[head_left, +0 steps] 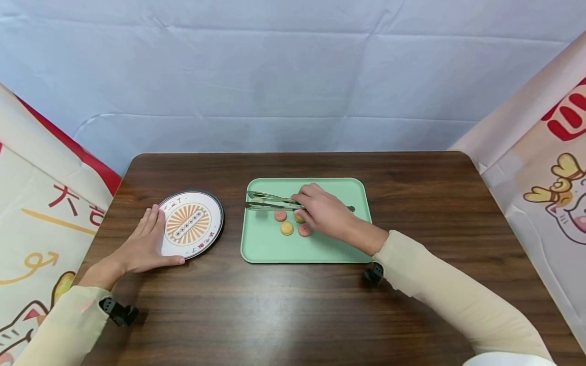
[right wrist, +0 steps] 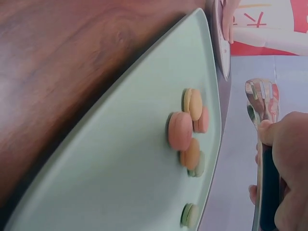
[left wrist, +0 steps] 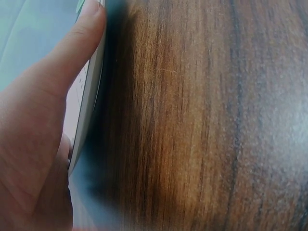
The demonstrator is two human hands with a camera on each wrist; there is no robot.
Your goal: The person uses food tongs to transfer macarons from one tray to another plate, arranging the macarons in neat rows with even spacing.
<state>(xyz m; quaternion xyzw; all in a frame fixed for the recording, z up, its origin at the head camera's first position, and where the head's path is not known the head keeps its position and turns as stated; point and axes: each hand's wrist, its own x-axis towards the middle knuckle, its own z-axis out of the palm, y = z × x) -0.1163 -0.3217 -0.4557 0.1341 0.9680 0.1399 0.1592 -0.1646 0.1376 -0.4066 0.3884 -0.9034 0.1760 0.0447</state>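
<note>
Here, over the macarons [head_left: 287, 228] in the green tray [head_left: 329, 251], the right grip [head_left: 327, 213] is clamped on the tongs [head_left: 274, 206], while left of the tray the left grip [head_left: 144, 249], fingers straight, touches the plate [head_left: 188, 223], and a light squeeze (macarons could crack) should serve best!

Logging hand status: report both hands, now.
Left hand: open, fingers straight, touching the edge of the patterned plate.
Right hand: closed, holding metal food tongs.
</note>
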